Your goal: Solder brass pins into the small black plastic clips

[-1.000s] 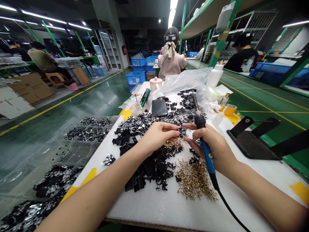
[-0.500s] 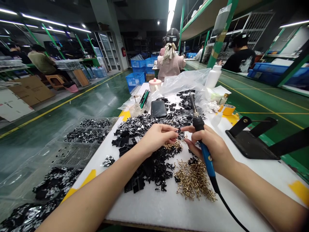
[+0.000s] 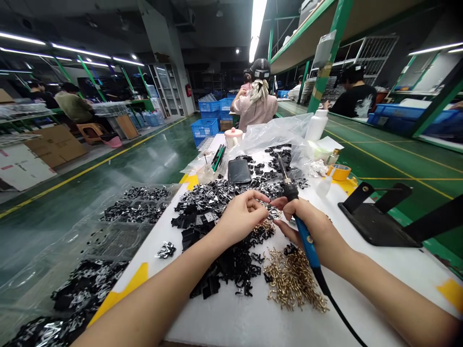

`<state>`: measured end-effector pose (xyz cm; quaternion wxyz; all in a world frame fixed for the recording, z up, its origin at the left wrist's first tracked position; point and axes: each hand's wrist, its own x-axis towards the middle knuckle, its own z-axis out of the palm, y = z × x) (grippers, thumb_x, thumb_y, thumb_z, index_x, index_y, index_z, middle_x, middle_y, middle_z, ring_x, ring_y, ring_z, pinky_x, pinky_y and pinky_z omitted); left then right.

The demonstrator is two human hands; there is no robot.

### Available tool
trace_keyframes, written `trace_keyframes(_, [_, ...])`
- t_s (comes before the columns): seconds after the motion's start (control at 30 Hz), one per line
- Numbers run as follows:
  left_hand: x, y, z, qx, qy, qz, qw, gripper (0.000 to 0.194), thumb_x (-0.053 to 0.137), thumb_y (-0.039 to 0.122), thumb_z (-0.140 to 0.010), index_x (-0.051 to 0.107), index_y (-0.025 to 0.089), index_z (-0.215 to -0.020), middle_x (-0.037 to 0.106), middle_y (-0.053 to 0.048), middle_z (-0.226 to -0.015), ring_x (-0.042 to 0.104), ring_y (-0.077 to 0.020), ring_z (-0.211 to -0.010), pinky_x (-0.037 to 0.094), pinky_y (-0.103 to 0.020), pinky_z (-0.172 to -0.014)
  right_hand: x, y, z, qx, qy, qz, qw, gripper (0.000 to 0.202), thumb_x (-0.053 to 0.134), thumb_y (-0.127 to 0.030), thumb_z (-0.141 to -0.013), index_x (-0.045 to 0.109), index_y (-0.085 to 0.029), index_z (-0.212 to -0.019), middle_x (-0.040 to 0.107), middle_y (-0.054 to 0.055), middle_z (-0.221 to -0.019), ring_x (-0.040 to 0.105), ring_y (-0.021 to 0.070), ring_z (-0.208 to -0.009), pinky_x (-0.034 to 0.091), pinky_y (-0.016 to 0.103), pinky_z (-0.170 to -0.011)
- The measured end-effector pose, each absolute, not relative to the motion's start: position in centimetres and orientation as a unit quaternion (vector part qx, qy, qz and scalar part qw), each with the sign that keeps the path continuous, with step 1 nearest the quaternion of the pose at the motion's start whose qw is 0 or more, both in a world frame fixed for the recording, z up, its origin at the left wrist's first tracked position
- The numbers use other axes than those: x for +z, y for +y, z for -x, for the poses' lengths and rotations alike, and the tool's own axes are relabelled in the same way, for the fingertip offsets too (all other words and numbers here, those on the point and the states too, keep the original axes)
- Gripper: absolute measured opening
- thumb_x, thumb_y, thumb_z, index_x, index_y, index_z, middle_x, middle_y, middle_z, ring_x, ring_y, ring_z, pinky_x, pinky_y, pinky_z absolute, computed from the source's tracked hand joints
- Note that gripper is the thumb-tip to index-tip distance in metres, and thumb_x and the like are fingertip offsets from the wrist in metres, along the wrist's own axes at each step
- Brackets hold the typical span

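Observation:
My right hand (image 3: 314, 222) is closed round a blue-handled soldering iron (image 3: 307, 241), its metal tip pointing up and away. Close by on its left, my left hand (image 3: 243, 216) pinches a small black and silver clip-like part (image 3: 273, 212). The thumb and forefinger of my right hand also reach to this part, whose details are partly hidden by fingers. Under and beyond the hands spreads a pile of black and silver parts (image 3: 202, 197). Brass-coloured curved pins (image 3: 294, 282) lie heaped nearer me, below my right hand.
A black phone (image 3: 239, 171) lies beyond the pile. At right stand a black metal stand (image 3: 376, 217), orange tape (image 3: 339, 172) and a white bottle (image 3: 317, 125). Clear divided trays (image 3: 108, 236) of parts sit at left. A lidded cup (image 3: 233, 138) stands at the back; people sit farther off.
The camera view has tilted up slightly, so the scene sits lower. The fingers of both hands have shifted a little around the small part; the soldering iron stays in my right hand.

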<state>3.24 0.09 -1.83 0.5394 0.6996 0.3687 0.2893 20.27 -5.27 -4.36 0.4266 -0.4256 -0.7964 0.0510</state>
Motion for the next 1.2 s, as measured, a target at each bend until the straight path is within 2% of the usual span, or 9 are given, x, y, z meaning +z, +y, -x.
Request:
trace_keyframes(0.13, [-2.0, -0.2, -3.1, 0.316, 0.347, -0.762, 0.447, 0.027, 0.041, 0.015, -0.077, 0.052, 0.017, -0.102, 0.057, -0.002, -0.076, 0.058, -0.0130, -0.069, 0.047, -0.026, -0.065, -4.0, -5.0, -20.6, 0.107, -0.770, 0.448, 0.442, 0.017, 0.052, -0.019, -0.081, 0.036, -0.023, -0.078, 0.059, 0.008, -0.097, 0.060, 0.0186, -0.090, 0.050, 0.034, -0.073])
trace_keyframes(0.23, [-1.7, -0.5, -2.9, 0.313, 0.307, -0.833, 0.337, 0.033, 0.047, 0.014, -0.075, 0.050, 0.017, -0.108, 0.057, -0.003, -0.085, 0.056, -0.0133, -0.074, 0.046, -0.026, -0.071, -3.7, -4.7, -20.9, 0.156, -0.747, 0.456, 0.458, 0.022, 0.055, -0.021, -0.079, 0.034, -0.023, -0.077, 0.060, 0.006, -0.096, 0.060, 0.0187, -0.089, 0.049, 0.036, -0.076])
trace_keyframes(0.5, [-1.7, -0.1, -2.2, 0.330, 0.272, -0.887, 0.174, 0.022, 0.050, 0.019, -0.081, 0.054, 0.018, -0.102, 0.059, -0.003, -0.080, 0.057, -0.0146, -0.076, 0.046, -0.029, -0.074, -3.6, -4.3, -21.1, 0.297, -0.715, 0.391, 0.497, 0.027, 0.060, -0.020, -0.077, 0.033, -0.023, -0.079, 0.059, 0.006, -0.100, 0.059, 0.0182, -0.095, 0.048, 0.040, -0.084])
trace_keyframes(0.63, [-1.8, -0.2, -2.0, 0.405, 0.179, -0.891, 0.098, 0.025, 0.052, 0.014, -0.081, 0.054, 0.020, -0.106, 0.061, -0.006, -0.095, 0.055, -0.0168, -0.093, 0.045, -0.033, -0.084, -2.6, -4.6, -21.0, 0.385, -0.692, 0.349, 0.501, 0.029, 0.060, -0.021, -0.078, 0.032, -0.023, -0.078, 0.060, 0.007, -0.099, 0.061, 0.0150, -0.085, 0.053, 0.034, -0.075])
trace_keyframes(0.73, [-1.6, -0.5, -2.0, 0.396, 0.105, -0.906, 0.111, 0.028, 0.051, 0.008, -0.081, 0.055, 0.022, -0.104, 0.064, -0.004, -0.098, 0.056, -0.0148, -0.097, 0.042, -0.034, -0.095, -1.9, -4.9, -21.0, 0.434, -0.681, 0.329, 0.488, 0.028, 0.058, -0.022, -0.080, 0.030, -0.024, -0.079, 0.062, 0.008, -0.101, 0.063, 0.0147, -0.080, 0.054, 0.031, -0.067])
trace_keyframes(0.83, [-1.3, -0.8, -2.1, 0.400, 0.133, -0.893, 0.162, 0.022, 0.052, 0.009, -0.081, 0.056, 0.020, -0.099, 0.065, -0.004, -0.095, 0.059, -0.0136, -0.094, 0.041, -0.034, -0.096, -1.8, -5.0, -21.0, 0.437, -0.677, 0.330, 0.491, 0.030, 0.061, -0.024, -0.079, 0.031, -0.024, -0.078, 0.063, 0.008, -0.104, 0.064, 0.0169, -0.085, 0.054, 0.032, -0.069])
trace_keyframes(1.0, [-0.9, -0.7, -2.4, 0.423, 0.270, -0.820, 0.276, 0.015, 0.058, 0.016, -0.077, 0.056, 0.017, -0.092, 0.062, -0.004, -0.091, 0.059, -0.0135, -0.087, 0.047, -0.028, -0.085, -2.8, -4.6, -21.2, 0.350, -0.643, 0.402, 0.549, 0.022, 0.053, -0.038, -0.085, 0.040, -0.021, -0.079, 0.068, 0.008, -0.094, 0.065, 0.0187, -0.085, 0.052, 0.035, -0.074])
trace_keyframes(1.1, [-1.1, -0.1, -2.5, 0.427, 0.340, -0.765, 0.342, 0.021, 0.060, 0.018, -0.074, 0.055, 0.017, -0.095, 0.059, -0.003, -0.087, 0.058, -0.0137, -0.083, 0.048, -0.026, -0.078, -3.2, -4.4, -21.3, 0.305, -0.627, 0.408, 0.590, 0.026, 0.043, -0.046, -0.088, 0.049, -0.021, -0.088, 0.066, 0.004, -0.076, 0.061, 0.0146, -0.065, 0.050, 0.032, -0.064])
trace_keyframes(1.2, [-1.4, 0.7, -2.5, 0.431, 0.382, -0.724, 0.380, 0.028, 0.063, 0.019, -0.071, 0.056, 0.017, -0.098, 0.056, -0.003, -0.084, 0.056, -0.0138, -0.079, 0.047, -0.026, -0.072, -3.2, -4.5, -21.4, 0.293, -0.619, 0.402, 0.607, 0.032, 0.046, -0.050, -0.086, 0.054, -0.022, -0.099, 0.060, 0.002, -0.074, 0.058, 0.0138, -0.062, 0.048, 0.029, -0.057])
